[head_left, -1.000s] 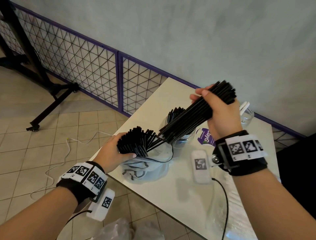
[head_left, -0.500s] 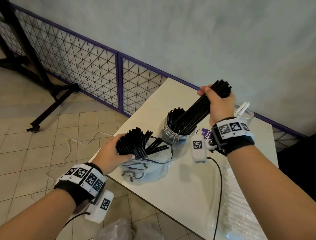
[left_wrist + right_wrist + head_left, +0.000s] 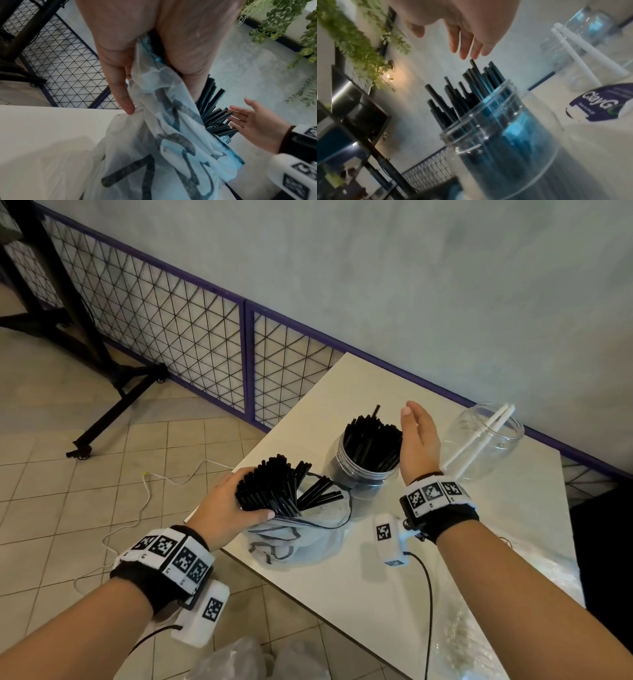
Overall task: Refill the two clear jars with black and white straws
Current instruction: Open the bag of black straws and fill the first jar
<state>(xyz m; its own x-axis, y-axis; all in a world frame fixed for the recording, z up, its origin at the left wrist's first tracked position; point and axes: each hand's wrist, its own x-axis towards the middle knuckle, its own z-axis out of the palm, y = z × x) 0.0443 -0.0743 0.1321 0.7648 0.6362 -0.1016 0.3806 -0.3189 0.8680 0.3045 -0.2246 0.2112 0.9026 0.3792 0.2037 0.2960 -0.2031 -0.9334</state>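
The right hand point(image 3: 419, 440) no longer holds the bundle it was feeding in half a second ago: its fingers are now straight and spread, hovering just beside and above the black straws point(image 3: 371, 440) that stand packed in the near clear jar point(image 3: 363, 474), one straw poking higher than the rest. The left hand point(image 3: 229, 508) still grips the remaining black straws in the plastic bag point(image 3: 294, 542) at the table point(image 3: 342, 587) edge. So the black jar looks close to full, while the far clear jar point(image 3: 486, 436) holds only two white straws point(image 3: 479, 436) and likely comes next
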